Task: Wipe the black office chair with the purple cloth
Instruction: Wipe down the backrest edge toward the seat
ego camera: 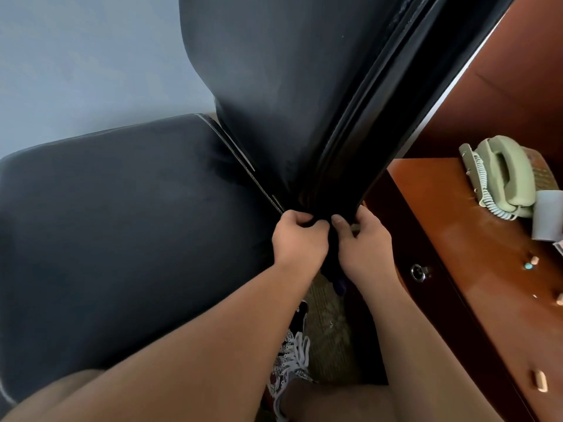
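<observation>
The black office chair fills the view: its seat (128,226) lies at the left and its backrest (286,86) rises at the centre top. My left hand (297,239) grips the lower edge of the backrest with curled fingers. Right beside it, my right hand (362,248) grips the same edge, thumb up against the black frame. A small piece of the purple cloth (341,286) shows below my right hand, near the floor; I cannot tell what holds it.
A brown wooden desk (475,269) stands close at the right, with a pale green telephone (499,175), a white cup (548,214) and small bits on top. A drawer lock (418,273) faces me. My patterned shoe (289,357) stands on carpet below.
</observation>
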The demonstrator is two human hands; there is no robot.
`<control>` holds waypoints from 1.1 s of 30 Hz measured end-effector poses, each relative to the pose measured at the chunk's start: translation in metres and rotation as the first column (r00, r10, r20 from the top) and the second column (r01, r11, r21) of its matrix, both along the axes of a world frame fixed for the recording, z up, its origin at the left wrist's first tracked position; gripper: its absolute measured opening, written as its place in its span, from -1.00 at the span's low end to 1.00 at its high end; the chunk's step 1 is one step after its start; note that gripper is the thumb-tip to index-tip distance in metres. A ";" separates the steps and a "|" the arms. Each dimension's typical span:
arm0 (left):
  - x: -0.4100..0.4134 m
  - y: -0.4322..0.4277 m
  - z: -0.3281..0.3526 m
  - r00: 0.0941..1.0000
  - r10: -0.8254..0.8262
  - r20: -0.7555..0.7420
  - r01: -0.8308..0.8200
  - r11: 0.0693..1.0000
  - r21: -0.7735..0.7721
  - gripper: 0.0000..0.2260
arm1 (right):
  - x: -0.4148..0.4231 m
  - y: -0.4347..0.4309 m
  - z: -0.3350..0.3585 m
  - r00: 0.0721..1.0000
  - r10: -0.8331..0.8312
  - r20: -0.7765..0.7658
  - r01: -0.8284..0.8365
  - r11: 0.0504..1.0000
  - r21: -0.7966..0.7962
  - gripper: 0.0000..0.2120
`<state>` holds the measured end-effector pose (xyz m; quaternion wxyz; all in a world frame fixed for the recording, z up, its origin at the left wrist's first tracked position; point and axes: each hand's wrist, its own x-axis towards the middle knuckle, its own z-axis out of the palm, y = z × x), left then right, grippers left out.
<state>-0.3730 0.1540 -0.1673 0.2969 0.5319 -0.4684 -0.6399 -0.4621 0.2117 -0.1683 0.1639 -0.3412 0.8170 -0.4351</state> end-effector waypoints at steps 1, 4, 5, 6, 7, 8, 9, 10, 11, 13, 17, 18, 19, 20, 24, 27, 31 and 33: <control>0.003 0.001 0.003 0.999 0.026 -0.024 -0.026 1.000 -0.003 -0.86 | 0.000 0.000 0.000 1.000 0.000 0.002 0.000 1.000 0.002 -0.83; 0.013 -0.001 0.010 0.988 0.142 -0.062 -0.143 0.990 -0.014 -0.86 | 0.000 0.000 0.000 1.000 0.003 0.024 -0.003 1.000 0.006 -0.83; 0.017 -0.004 0.013 0.979 0.190 -0.071 -0.192 0.981 -0.023 -0.87 | 0.000 0.000 0.000 1.000 0.005 0.026 -0.005 1.000 0.007 -0.83; 0.020 -0.007 0.016 0.972 0.223 -0.075 -0.226 0.973 -0.042 -0.88 | 0.000 0.000 0.000 1.000 0.007 0.022 -0.007 1.000 0.008 -0.82; 0.024 -0.011 0.018 0.971 0.227 -0.069 -0.232 0.970 -0.077 -0.88 | 0.001 0.000 0.000 1.000 0.008 0.018 -0.008 1.000 0.007 -0.81; 0.027 -0.013 0.020 0.977 0.204 -0.058 -0.209 0.970 -0.121 -0.88 | 0.000 0.000 0.000 1.000 0.008 0.014 -0.008 1.000 0.006 -0.80; 0.029 -0.014 0.020 0.985 0.166 -0.040 -0.170 0.972 -0.160 -0.87 | 0.000 0.000 0.000 1.000 0.008 0.012 -0.008 1.000 0.010 -0.79; 0.030 -0.015 0.019 0.992 0.128 -0.019 -0.130 0.974 -0.188 -0.87 | 0.000 0.000 0.000 1.000 0.005 0.015 -0.005 1.000 0.014 -0.80; 0.029 -0.015 0.017 0.995 0.099 -0.001 -0.097 0.974 -0.206 -0.86 | 0.000 -0.001 0.000 1.000 0.001 0.026 -0.001 1.000 0.013 -0.81; 0.023 -0.014 0.010 0.997 0.066 0.026 -0.059 0.975 -0.214 -0.82 | 0.001 -0.002 -0.001 0.998 -0.003 0.058 0.003 1.000 -0.006 -0.81; 0.003 -0.005 -0.006 0.998 0.012 0.061 0.000 0.982 -0.189 -0.80 | 0.000 -0.003 -0.004 0.999 -0.017 0.038 0.018 1.000 -0.008 -0.79; 0.000 -0.003 -0.010 0.998 0.007 0.059 0.004 0.981 -0.193 -0.80 | -0.001 -0.003 -0.005 0.999 -0.020 0.031 0.020 1.000 -0.002 -0.79; -0.003 -0.002 -0.013 0.998 0.002 0.064 0.011 0.979 -0.204 -0.79 | -0.003 -0.004 -0.006 0.999 -0.022 0.031 0.022 1.000 0.001 -0.79; -0.006 -0.002 -0.016 0.996 -0.010 0.085 0.029 0.975 -0.222 -0.79 | -0.004 -0.005 -0.007 0.999 -0.023 0.032 0.023 1.000 0.000 -0.79; -0.007 -0.005 -0.019 0.978 -0.106 0.181 0.158 0.938 -0.308 -0.80 | -0.005 -0.007 -0.011 0.999 -0.022 0.026 0.022 1.000 -0.006 -0.78; -0.006 -0.009 -0.021 0.909 -0.189 0.371 0.326 0.878 -0.351 -0.80 | -0.005 -0.006 -0.010 0.999 -0.021 0.028 0.021 1.000 -0.007 -0.79; -0.006 0.002 -0.030 0.779 -0.347 0.522 0.543 0.790 -0.285 -0.82 | -0.004 -0.002 -0.005 0.999 -0.018 0.036 0.017 1.000 0.004 -0.76; -0.006 0.011 -0.028 0.798 -0.377 0.471 0.526 0.816 -0.239 -0.85 | -0.004 0.001 -0.001 0.999 -0.005 0.039 0.005 1.000 0.012 -0.76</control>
